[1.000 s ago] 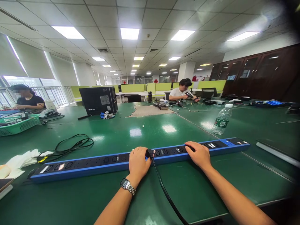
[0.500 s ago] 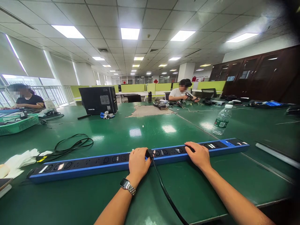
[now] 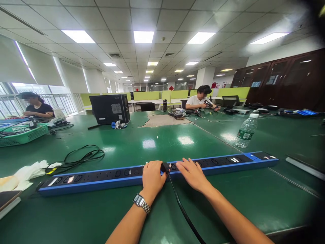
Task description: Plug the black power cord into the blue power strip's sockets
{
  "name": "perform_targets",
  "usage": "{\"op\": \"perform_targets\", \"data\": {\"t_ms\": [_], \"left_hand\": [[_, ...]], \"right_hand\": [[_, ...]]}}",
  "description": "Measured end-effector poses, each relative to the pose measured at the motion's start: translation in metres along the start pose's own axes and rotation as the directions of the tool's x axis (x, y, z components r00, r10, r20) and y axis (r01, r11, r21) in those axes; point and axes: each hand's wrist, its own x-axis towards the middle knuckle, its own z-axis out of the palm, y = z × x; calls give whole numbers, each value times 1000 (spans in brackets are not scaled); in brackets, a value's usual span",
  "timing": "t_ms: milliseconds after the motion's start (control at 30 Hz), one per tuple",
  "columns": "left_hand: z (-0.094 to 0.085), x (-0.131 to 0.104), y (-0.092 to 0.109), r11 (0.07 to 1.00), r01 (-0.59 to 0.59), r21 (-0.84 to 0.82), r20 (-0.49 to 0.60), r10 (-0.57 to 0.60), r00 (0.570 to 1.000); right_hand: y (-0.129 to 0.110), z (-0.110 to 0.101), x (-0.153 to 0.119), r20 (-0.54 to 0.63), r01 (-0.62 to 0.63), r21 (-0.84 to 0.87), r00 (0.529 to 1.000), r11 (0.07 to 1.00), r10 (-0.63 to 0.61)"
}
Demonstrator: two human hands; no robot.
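- A long blue-edged power strip (image 3: 134,174) lies across the green table (image 3: 127,142), socket side up, in front of the person.
- The left hand (image 3: 153,178) rests over the strip's middle, fingers together and curled, thumb beside a black plug (image 3: 165,167); whether they are clamped on it I cannot tell.
- The right hand (image 3: 193,174) lies over the strip just right of the plug, palm down, fingers slightly apart and gripping nothing visible.
- The plug sits at a socket (its depth is hidden), and its thick black cable (image 3: 180,205) runs toward the person.
- The strip looks rigid and fairly heavy, its smooth edges perhaps slippery; the blue sides, held well apart, seem the best grip.
- The plug looks hard and light, best held by its body; the cable seems bendy but springy.
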Motion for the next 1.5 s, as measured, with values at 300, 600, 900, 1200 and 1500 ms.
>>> {"op": "perform_targets", "data": {"t_ms": [300, 600, 900, 1200, 1500], "left_hand": [[3, 2, -1, 1000, 15, 1, -22, -15, 1000], [0, -3, -1, 998, 55, 30, -29, -54, 998], [-1, -2, -1, 999, 24, 30, -36, -22, 999], [-2, -4, -2, 999, 37, -12, -45, -38, 998], [2, -4, -5, 999, 32, -13, -62, -32, 998]], "right_hand": [[-71, -37, -5, 167, 50, -167, 986, 985, -22], [-105, -32, 16, 264, 124, -385, 964, 915, -19], [-94, -66, 29, 49, 142, -260, 990, 955, -134], [9, -68, 46, 97, 66, -344, 995, 937, -34], [16, -70, 43, 91, 124, -236, 990, 964, -106]]}}
